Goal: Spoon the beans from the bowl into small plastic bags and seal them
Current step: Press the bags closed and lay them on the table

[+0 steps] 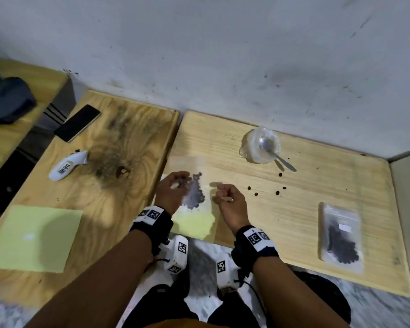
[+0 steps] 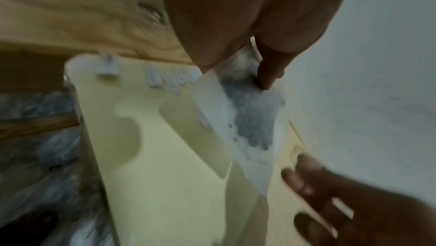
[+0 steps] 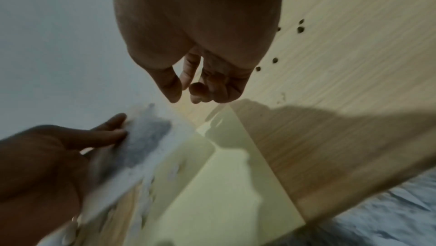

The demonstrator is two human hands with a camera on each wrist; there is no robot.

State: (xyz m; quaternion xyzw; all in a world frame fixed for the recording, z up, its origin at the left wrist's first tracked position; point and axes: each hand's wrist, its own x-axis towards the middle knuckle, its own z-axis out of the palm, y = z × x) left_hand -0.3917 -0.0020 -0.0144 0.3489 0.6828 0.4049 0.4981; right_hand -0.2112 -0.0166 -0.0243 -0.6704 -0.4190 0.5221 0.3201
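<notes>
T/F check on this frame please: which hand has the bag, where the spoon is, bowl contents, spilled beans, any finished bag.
1. The left hand holds the bag of beans. True.
2. The right hand holds the spoon. False: the spoon rests in the bowl; the right hand holds nothing.
3. The bowl is full of beans. False: no beans show in it.
4. Loose beans lie on the table, right of the right hand. True.
5. A filled bag lies flat at the table's right. True.
</notes>
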